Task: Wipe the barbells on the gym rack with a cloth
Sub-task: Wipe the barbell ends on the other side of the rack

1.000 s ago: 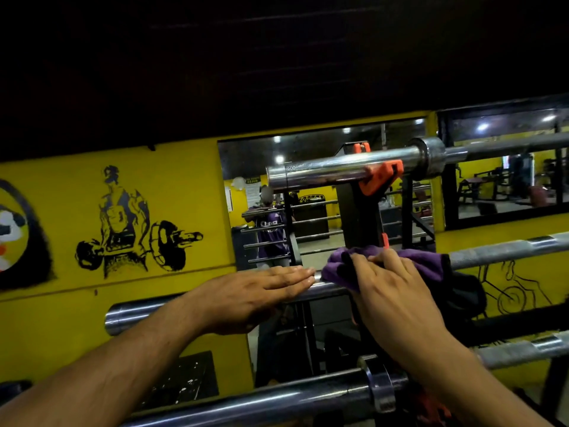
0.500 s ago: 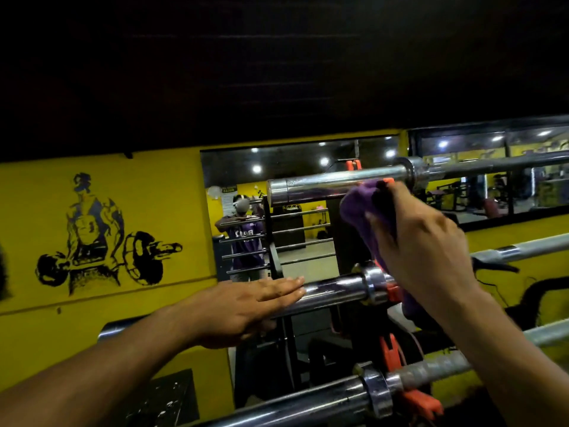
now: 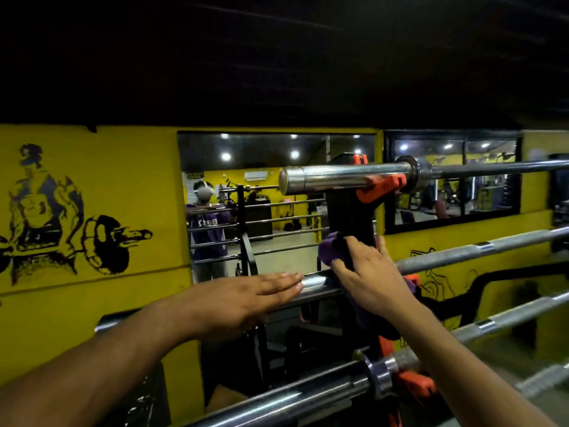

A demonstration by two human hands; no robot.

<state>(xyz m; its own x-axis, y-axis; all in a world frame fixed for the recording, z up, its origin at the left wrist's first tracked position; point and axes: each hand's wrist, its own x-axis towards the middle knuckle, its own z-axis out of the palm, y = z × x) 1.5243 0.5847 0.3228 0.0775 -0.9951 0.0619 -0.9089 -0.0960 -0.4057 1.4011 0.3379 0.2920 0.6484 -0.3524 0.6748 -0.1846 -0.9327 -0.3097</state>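
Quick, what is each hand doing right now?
Left hand: open, flat on the middle barbell.
Right hand: grip on the purple cloth.

Two bare forearms, no sleeves visible, left hand [image 3: 246,298], right hand [image 3: 371,280], no gloves

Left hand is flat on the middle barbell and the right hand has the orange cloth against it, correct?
Not quite: the cloth is purple, not orange, as the head view shows. The left hand does lie flat on the middle barbell, and the right hand holds the cloth against it.
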